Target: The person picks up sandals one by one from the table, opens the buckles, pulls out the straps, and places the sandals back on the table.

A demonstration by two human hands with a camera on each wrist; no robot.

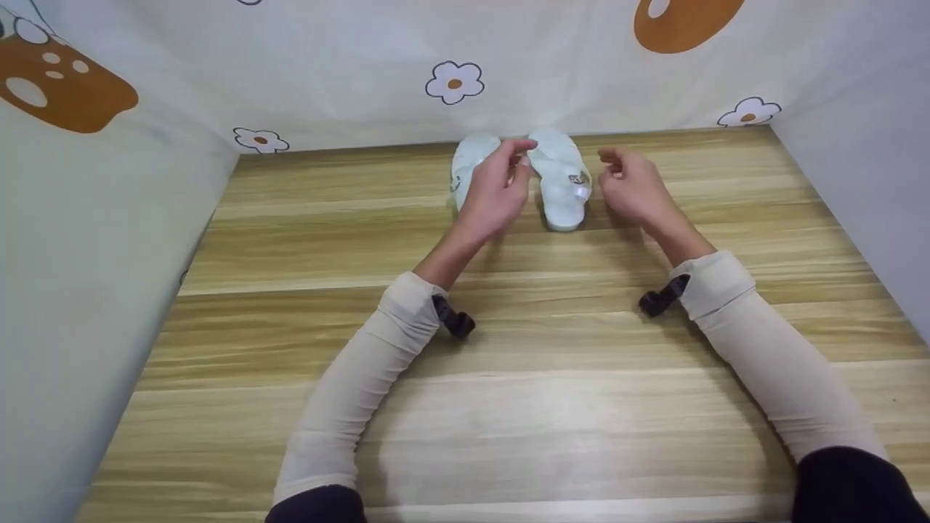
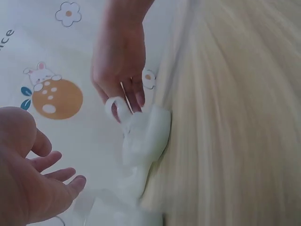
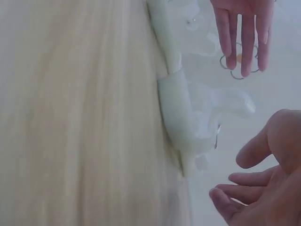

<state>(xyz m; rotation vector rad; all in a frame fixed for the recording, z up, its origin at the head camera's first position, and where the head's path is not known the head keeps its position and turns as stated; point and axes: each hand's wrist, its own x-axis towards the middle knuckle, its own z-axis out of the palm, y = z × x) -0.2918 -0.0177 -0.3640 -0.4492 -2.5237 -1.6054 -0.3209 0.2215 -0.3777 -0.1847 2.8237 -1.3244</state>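
Two pale mint-green slippers stand side by side against the back wall, toes toward it. Over the left slipper [image 1: 474, 149] hovers my left hand [image 1: 498, 185], fingers loosely bent and holding nothing; it covers part of that slipper in the head view. My right hand [image 1: 633, 185] is just to the right of the right slipper [image 1: 561, 200], its relaxed fingers apart from it. A small metallic ornament sits on the right slipper's strap. In the right wrist view, a gap shows between my right hand [image 3: 270, 179] and the right slipper [image 3: 175, 108].
The slippers stand on a wood-grain surface [image 1: 508, 407]. A cream sheet with printed flowers [image 1: 349, 80] rises directly behind them, and pale walls stand at the left [image 1: 87, 290] and right [image 1: 857, 196]. Small black wrist cameras are strapped at both sleeve cuffs.
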